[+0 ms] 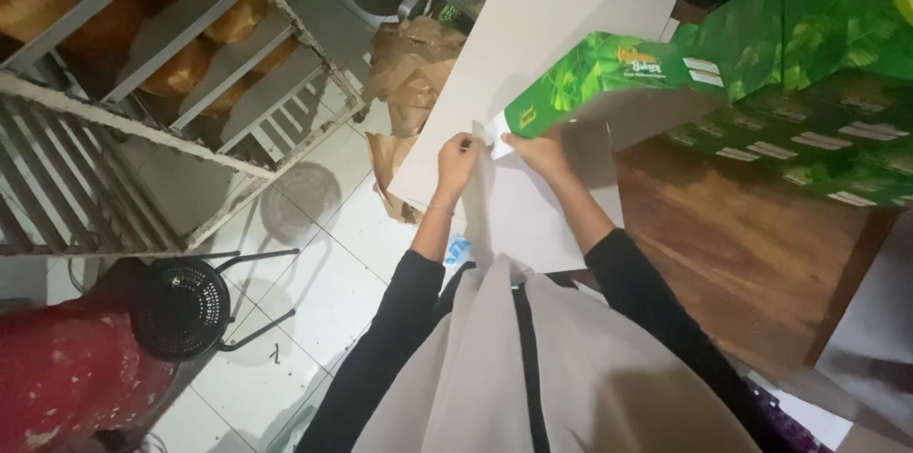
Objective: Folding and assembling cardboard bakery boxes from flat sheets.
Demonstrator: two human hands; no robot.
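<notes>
A green printed cardboard box, half folded, hangs over a stack of large white card sheets. My right hand pinches its lower left corner flap. My left hand holds a small white flap right beside that corner. Both forearms wear black sleeves, and a pale apron covers my front.
Folded green boxes are stacked on a wooden table at right. A white metal rack with round loaves stands at left. Brown paper, a small black fan and a red container sit on the tiled floor.
</notes>
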